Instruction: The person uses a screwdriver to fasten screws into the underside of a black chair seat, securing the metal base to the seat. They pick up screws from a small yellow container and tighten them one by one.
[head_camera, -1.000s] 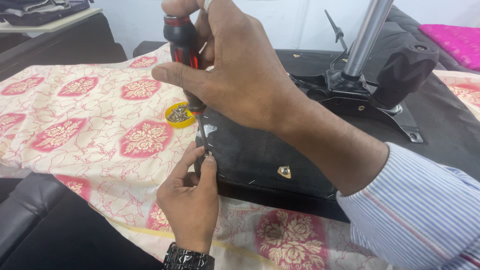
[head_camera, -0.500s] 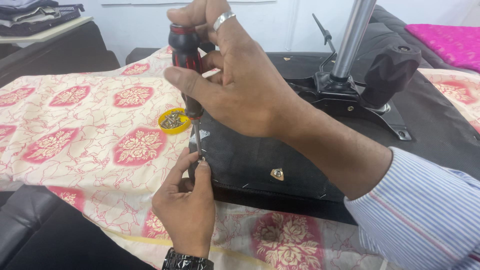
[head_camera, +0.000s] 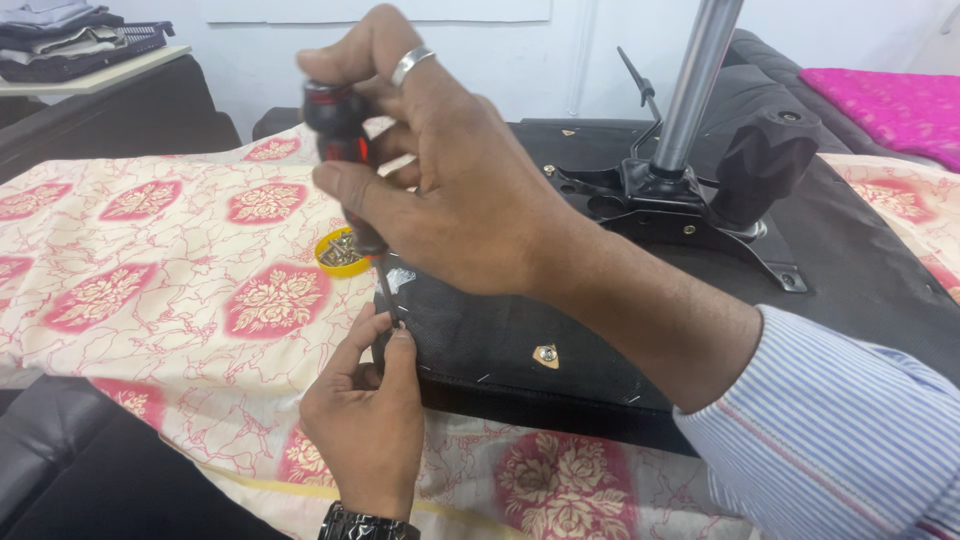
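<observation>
My left hand (head_camera: 365, 425) was pinched at the corner of the black chair base (head_camera: 520, 340), thumb and forefinger closed around the lower end of the screwdriver (head_camera: 345, 175) shaft; I could not tell whether a screw sat between them, for the fingertips hid it. My right hand (head_camera: 450, 190) was wrapped fully shut around the red-and-black handle, holding the tool nearly upright over that corner. Left of the tip, a small yellow cap (head_camera: 340, 252) holding what looked like screws lay on the floral cloth (head_camera: 150, 270) (close beside the shaft). To the right, the metal column (head_camera: 695, 85) rose from the base plate. My judgement: a tilt of the handle could make the tip skid off and jab the left fingers, a sweep of the wrist could upset the cap, and the soft cloth could swallow any dropped screw.
</observation>
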